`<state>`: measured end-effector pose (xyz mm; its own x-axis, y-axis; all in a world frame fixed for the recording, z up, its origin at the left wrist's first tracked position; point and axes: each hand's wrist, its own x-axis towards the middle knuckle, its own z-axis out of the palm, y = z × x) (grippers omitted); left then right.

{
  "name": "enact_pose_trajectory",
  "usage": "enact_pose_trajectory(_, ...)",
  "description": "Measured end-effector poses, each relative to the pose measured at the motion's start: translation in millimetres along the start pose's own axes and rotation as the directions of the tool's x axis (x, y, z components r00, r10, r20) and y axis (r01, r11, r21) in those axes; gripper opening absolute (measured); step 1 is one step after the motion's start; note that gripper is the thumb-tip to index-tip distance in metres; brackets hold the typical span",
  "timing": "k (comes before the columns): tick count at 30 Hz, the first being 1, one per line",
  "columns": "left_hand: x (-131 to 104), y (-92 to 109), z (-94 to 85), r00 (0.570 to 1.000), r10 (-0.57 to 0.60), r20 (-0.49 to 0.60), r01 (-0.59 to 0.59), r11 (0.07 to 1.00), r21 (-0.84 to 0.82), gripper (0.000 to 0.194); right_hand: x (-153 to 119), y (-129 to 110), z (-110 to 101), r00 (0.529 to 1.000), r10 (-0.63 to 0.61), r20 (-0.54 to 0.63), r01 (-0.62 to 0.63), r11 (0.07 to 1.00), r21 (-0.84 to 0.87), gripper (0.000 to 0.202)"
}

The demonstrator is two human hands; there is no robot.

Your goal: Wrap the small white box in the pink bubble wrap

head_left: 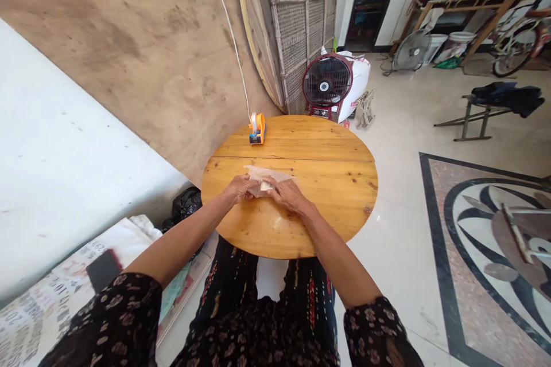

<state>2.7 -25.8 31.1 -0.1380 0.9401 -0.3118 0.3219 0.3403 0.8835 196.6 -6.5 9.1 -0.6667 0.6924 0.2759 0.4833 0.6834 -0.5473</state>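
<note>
Both my hands are at a thin translucent wrap [257, 172] and a small off-white block, over the middle of the round wooden worktop [336, 183].

From my end, the wrap looks filmy, colourless and creased, its far edge spread out beyond the fingers and the wood tone showing through. The block [266, 186] is pale, compact and squarish, lying against the wrap between the hands; its surface detail is too small for me to read. I have the left hand [241, 188] curled narrow on the wrap's left side, and the right hand [289, 195] closed around the block, thumb nearest me. An orange-and-blue tape dispenser [258, 131] stands near the worktop's far edge.
</note>
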Motion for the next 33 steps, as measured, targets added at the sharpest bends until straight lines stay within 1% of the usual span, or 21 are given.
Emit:
enact_pose_trajectory(4, -2.6, 1.8, 7.8, 0.992, -0.107, -0.061, 0.1, 0.989, -0.107, 0.026, -0.2, -5.2, -3.0, 1.0, 0.009, 0.023, -0.008, 0.999, -0.039, 0.051)
enact_pose_trajectory(9, -5.3, 0.5, 16.9, 0.986, -0.135, -0.103, 0.11, 0.969, -0.22, 0.024, -0.9, -10.9, -4.0, 0.997, 0.062, 0.039, -0.062, 0.998, 0.004, 0.061)
enact_pose_trajectory(12, -8.3, 0.1, 17.5, 0.985, -0.142, -0.097, 0.11, 0.954, -0.28, 0.028, -1.1, -10.7, -3.3, 0.994, 0.088, 0.061, -0.092, 0.994, 0.064, 0.07)
enact_pose_trajectory(14, -9.9, 0.4, 16.5, 0.987, -0.138, -0.087, 0.105, 0.945, -0.31, 0.032, -1.2, -9.9, -2.9, 0.996, 0.077, 0.051, -0.082, 0.992, 0.091, 0.074)
enact_pose_trajectory(19, -10.1, 4.5, 14.3, 0.99, -0.135, -0.047, 0.11, 0.928, -0.356, 0.041, -1.2, -8.0, -2.2, 0.999, 0.052, 0.016, -0.054, 0.99, 0.13, 0.076)
enact_pose_trajectory(22, -9.8, 8.1, 13.7, 0.993, -0.121, -0.017, 0.106, 0.926, -0.362, 0.046, -0.7, -6.6, -1.0, 0.999, 0.044, 0.002, -0.044, 0.99, 0.138, 0.074)
enact_pose_trajectory(24, -10.0, 9.9, 13.6, 0.994, -0.105, -0.006, 0.096, 0.932, -0.349, 0.045, -0.5, -5.6, 0.0, 0.999, 0.042, -0.005, -0.041, 0.99, 0.138, 0.074)
enact_pose_trajectory(27, -9.8, 11.2, 14.2, 0.996, -0.09, -0.018, 0.08, 0.949, -0.305, 0.038, -0.2, -4.3, 1.2, 0.999, 0.041, -0.01, -0.039, 0.99, 0.137, 0.075)
enact_pose_trajectory(30, -8.6, 12.1, 15.7, 0.996, -0.073, -0.044, 0.06, 0.968, -0.243, 0.027, -0.3, -3.9, 2.0, 0.999, 0.034, -0.004, -0.033, 0.99, 0.134, 0.073)
enact_pose_trajectory(33, -6.7, 13.8, 17.4, 0.996, -0.035, -0.076, 0.022, 0.986, -0.164, 0.017, -0.5, -4.3, 1.6, 0.999, 0.036, -0.001, -0.036, 0.991, 0.128, 0.071)
